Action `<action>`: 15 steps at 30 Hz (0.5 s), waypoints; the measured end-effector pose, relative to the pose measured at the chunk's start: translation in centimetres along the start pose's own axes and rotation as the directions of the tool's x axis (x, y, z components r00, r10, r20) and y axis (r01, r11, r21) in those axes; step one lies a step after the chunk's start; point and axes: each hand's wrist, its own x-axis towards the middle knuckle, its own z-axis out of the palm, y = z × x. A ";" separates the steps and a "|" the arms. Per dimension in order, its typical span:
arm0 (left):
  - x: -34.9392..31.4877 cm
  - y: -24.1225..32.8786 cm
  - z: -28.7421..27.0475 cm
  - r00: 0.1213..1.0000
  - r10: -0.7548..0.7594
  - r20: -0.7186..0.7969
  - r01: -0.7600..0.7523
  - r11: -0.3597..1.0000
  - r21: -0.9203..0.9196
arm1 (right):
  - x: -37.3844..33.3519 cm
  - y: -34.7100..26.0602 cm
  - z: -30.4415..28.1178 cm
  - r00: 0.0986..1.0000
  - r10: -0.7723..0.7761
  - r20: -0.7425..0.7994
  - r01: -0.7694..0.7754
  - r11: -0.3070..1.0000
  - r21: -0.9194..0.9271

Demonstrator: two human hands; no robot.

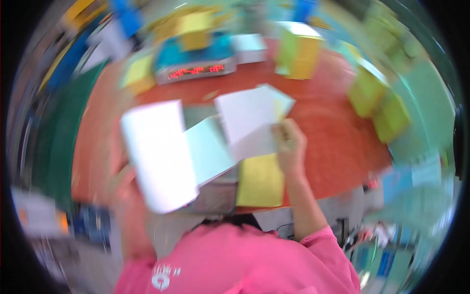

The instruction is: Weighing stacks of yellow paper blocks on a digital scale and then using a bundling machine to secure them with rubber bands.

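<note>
Right fingers (pixel 279 130) clamped on white sheets (pixel 247 120); left fingers (pixel 128 175) blurred, grip cannot be told; far on red tabletop (pixel 338 152), display unit (pixel 196 72), yellow stack (pixel 301 54); near, yellow sheet (pixel 260 183).

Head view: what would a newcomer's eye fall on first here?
Probably the bright white paper at the blurred left hand, left of centre. Next comes the pale sheet to its right, held by the right hand. Beyond them, across the red table, the grey device catches the eye with its red-lit display.
</note>
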 end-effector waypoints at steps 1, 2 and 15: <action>0.7 -1.7 -0.3 0.997 -0.070 0.038 0.070 0.998 0.005 | -0.1 1.6 -1.4 0.995 -0.053 -0.085 0.048 0.997 -0.064; 1.2 -1.5 -2.9 0.951 -0.298 0.082 0.262 0.918 0.296 | -0.2 2.8 -1.8 0.984 -0.109 -0.142 0.095 0.990 -0.103; 4.5 -0.2 20.9 0.621 0.144 0.771 -0.783 0.161 0.601 | 3.1 18.3 -31.9 0.850 0.149 -0.506 -0.310 0.917 -0.252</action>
